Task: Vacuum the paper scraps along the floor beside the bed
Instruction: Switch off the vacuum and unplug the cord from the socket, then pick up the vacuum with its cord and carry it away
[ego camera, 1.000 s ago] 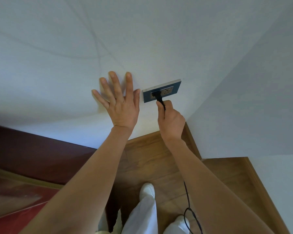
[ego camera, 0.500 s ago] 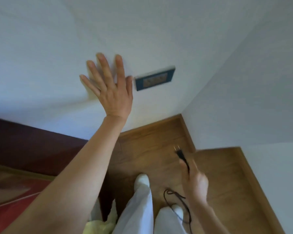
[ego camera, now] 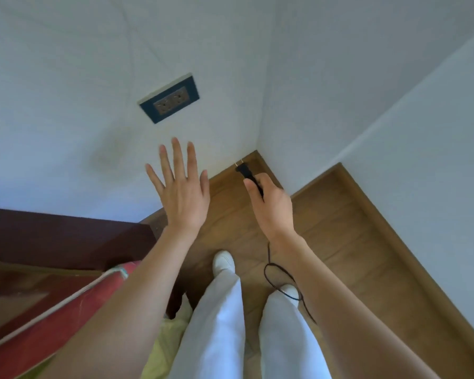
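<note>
The right hand (ego camera: 268,205) grips a slim black plug (ego camera: 246,172), its two brass prongs pointing toward the wall corner above the wooden baseboard (ego camera: 225,175). A thin black cord (ego camera: 281,280) trails from the wrist and loops over the smooth brown plank floor (ego camera: 340,242) by a white shoe (ego camera: 224,262). The left hand (ego camera: 182,192) is flat, fingers spread wide, below the dark-blue rectangular wall outlet (ego camera: 170,98). The red-covered bed (ego camera: 52,310) lies at left.

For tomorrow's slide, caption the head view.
Right hand holds the unplugged black plug; left hand spread below the wall socket.
</note>
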Available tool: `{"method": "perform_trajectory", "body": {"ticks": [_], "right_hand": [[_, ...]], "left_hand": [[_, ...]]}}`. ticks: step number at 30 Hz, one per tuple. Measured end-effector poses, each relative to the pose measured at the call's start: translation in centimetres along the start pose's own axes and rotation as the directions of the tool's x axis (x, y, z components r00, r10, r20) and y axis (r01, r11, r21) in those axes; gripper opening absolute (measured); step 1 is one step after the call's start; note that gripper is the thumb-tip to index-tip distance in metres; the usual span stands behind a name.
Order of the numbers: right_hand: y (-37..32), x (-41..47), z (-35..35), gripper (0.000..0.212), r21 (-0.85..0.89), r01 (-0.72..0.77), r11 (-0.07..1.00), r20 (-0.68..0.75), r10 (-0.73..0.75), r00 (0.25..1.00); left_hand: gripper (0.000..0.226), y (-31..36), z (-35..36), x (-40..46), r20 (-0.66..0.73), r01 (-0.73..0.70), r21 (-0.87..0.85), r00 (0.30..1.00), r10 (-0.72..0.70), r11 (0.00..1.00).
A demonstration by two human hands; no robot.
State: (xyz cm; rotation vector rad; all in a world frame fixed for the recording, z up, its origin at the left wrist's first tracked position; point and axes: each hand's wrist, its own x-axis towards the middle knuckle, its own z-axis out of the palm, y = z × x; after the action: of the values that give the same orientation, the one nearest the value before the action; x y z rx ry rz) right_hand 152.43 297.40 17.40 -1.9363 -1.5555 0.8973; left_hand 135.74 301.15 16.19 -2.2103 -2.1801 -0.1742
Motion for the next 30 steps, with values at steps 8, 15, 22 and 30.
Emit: {"method": "perform_trajectory", "body": {"ticks": [8,15,22,30], "right_hand": [[2.8,-8.6,-8.2,0.021,0.126,-0.207,0.970,-0.083,0.218,0.972],[4.7,-17.8,-12.9,0.025,0.271,-0.428,0.862,-0.298,0.498,0.814],[6.7,-28.9,-16.5,0.028,0.476,-0.532,0.700,-0.504,0.713,0.487],[9.0,-45.2,-21.4,0.021,0.628,-0.494,0.602,-0.640,0.760,0.114]], "left_hand": [[0.049,6.8,-3.7,-7.6,0.174,-0.186,-0.087,0.965,0.198,0.979],[0.043,10.8,-8.0,-11.3,0.268,-0.490,-0.236,0.798,0.540,0.839],[0.041,16.6,-10.1,-15.7,0.257,-0.746,-0.327,0.520,0.814,0.580],[0.045,27.3,-14.6,-26.4,0.125,-0.903,-0.393,0.137,0.983,0.176]]}}
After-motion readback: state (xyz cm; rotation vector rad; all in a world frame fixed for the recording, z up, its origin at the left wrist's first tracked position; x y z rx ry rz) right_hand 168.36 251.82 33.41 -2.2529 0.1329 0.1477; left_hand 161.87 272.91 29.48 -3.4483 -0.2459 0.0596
